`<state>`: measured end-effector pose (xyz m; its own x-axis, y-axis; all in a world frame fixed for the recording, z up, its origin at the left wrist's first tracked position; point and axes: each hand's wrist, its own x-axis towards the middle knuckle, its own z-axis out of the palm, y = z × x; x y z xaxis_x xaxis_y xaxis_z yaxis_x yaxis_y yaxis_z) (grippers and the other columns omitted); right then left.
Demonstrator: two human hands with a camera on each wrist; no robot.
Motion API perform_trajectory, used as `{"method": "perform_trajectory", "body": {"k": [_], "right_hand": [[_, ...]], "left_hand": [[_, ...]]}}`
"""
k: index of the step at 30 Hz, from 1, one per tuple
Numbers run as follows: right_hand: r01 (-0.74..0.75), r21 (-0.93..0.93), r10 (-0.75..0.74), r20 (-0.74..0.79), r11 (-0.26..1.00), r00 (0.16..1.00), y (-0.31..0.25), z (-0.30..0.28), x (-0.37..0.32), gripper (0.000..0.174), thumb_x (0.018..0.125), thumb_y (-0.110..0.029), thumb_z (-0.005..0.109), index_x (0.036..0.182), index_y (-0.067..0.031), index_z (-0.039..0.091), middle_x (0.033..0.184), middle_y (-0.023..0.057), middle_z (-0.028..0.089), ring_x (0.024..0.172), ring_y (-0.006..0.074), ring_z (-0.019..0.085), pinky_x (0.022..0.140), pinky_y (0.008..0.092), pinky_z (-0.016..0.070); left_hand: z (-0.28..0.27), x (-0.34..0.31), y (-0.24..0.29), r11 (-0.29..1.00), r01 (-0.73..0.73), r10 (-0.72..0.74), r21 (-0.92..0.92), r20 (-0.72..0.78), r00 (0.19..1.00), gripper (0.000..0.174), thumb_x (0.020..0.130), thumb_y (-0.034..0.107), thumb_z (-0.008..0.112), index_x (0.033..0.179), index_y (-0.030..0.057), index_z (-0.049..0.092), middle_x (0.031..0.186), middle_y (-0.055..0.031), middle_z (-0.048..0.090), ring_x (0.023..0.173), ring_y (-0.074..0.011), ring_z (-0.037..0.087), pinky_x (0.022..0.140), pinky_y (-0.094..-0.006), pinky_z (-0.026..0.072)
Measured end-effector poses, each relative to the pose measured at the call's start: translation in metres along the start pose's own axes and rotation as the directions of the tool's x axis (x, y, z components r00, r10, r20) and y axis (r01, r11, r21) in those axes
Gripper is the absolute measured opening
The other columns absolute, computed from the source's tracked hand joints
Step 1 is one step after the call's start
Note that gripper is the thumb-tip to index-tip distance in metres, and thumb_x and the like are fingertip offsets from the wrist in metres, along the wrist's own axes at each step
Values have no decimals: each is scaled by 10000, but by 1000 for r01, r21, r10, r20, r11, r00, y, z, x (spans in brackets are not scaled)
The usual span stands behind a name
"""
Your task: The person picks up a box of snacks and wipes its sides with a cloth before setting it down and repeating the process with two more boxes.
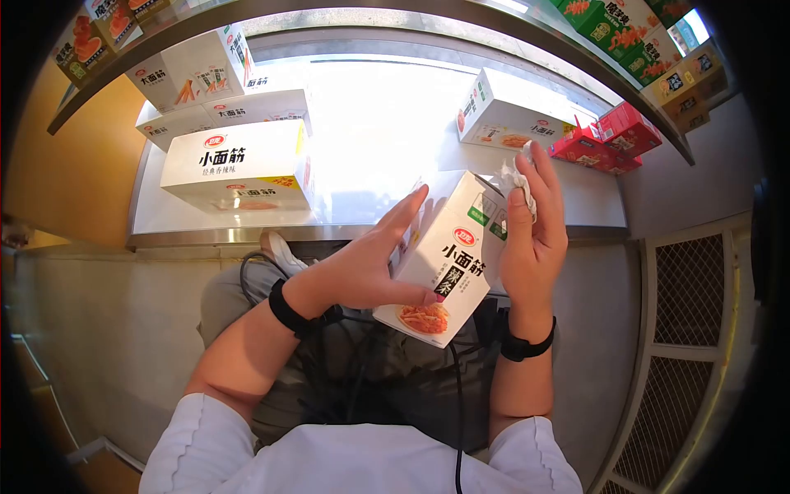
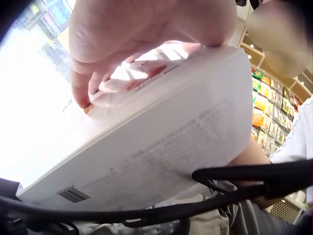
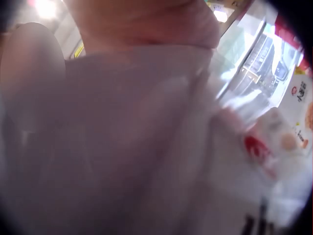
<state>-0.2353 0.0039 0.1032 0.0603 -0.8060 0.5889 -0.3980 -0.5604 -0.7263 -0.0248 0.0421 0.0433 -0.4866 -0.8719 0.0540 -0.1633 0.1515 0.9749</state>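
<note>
White box (image 1: 444,263), black-lettered and tilted, in grip of left hand (image 1: 358,267), tissue (image 1: 512,175) pinched in right hand (image 1: 535,239).

Head view looks forward and down; near wrist views share its held white box (image 1: 451,253)

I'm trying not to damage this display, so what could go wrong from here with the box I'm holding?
The tilted white box might slip: your left hand grips it, but your right hand holds a crumpled white wipe and may give little support. The black cable near its lower end could snag. Swung left, it might bump the boxed snacks near the shelf's front edge.
</note>
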Motion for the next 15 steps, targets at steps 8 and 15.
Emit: {"method": "perform_trajectory", "body": {"k": [8,15], "right_hand": [[275,-566,-77,348,777,934,-2,-6,-7,367,919,-130,628,1285,-113,655,1430,126,555,1370,384,462,1139,674,185],[422,-348,-118,639,837,760,-25,2,-16,423,866,-96,646,1289,-95,624,1487,115,496,1411,369,411,1150,637,223]], "left_hand": [[15,-2,8,994,53,-51,95,-22,998,1180,764,513,793,1518,-125,148,1535,-367,266,1442,-440,319,1170,-417,294],[14,4,-2,983,50,-17,177,-182,983,1083,802,452,760,1507,-128,177,1510,-337,334,1376,-427,415,1111,-423,375]]}}
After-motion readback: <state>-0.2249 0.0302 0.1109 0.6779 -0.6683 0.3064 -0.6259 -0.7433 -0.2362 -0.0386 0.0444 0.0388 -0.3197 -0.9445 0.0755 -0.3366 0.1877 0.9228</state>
